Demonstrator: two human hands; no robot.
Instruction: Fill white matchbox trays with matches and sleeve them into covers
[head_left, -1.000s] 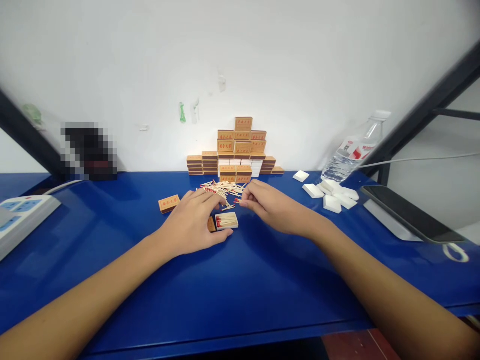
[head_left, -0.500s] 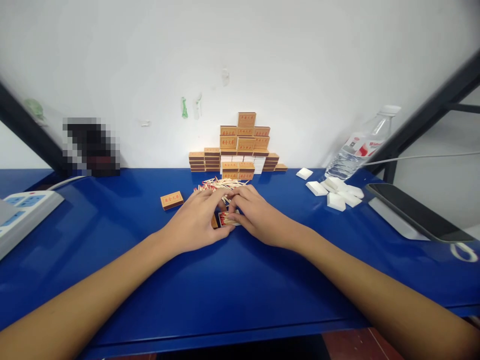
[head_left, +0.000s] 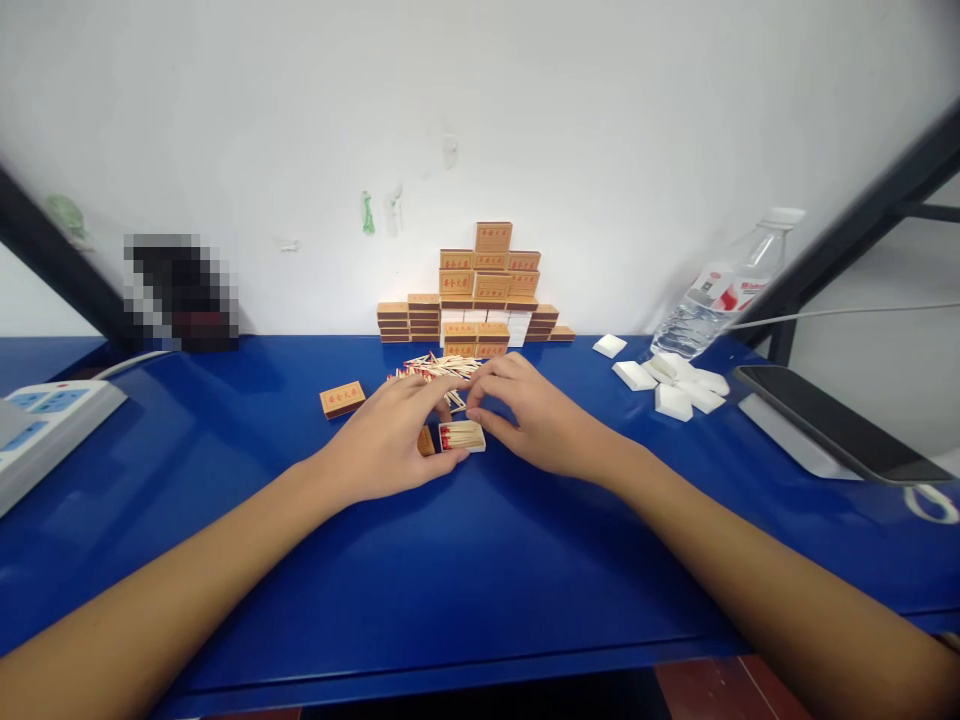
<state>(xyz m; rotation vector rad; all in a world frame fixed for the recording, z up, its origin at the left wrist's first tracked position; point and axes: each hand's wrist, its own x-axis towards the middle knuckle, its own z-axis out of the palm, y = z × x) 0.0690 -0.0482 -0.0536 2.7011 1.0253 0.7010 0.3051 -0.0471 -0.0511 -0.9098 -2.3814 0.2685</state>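
Note:
My left hand (head_left: 394, 435) grips a matchbox from its left side, thumb along the near edge. The white inner tray (head_left: 463, 437) sticks out to the right of the brown sleeve (head_left: 426, 441) and holds red-tipped matches. Just above and right of the tray is my right hand (head_left: 529, 415), fingers curved with a gap between thumb and fingertips, and nothing visible in it. A heap of loose matches (head_left: 442, 367) lies behind both hands, partly covered by my left fingers. One closed matchbox (head_left: 343, 400) rests to the left of my left hand.
Stacked matchboxes (head_left: 493, 287) stand against the wall. On the right are several white pieces (head_left: 673, 402), a tilted water bottle (head_left: 720, 290) and a phone (head_left: 840, 425) on a white support. A power strip (head_left: 56, 430) lies at the far left of the blue table (head_left: 420, 590).
My right hand has lifted off the tray and moved up and to the right, uncovering the matches inside. My left hand has hardly moved.

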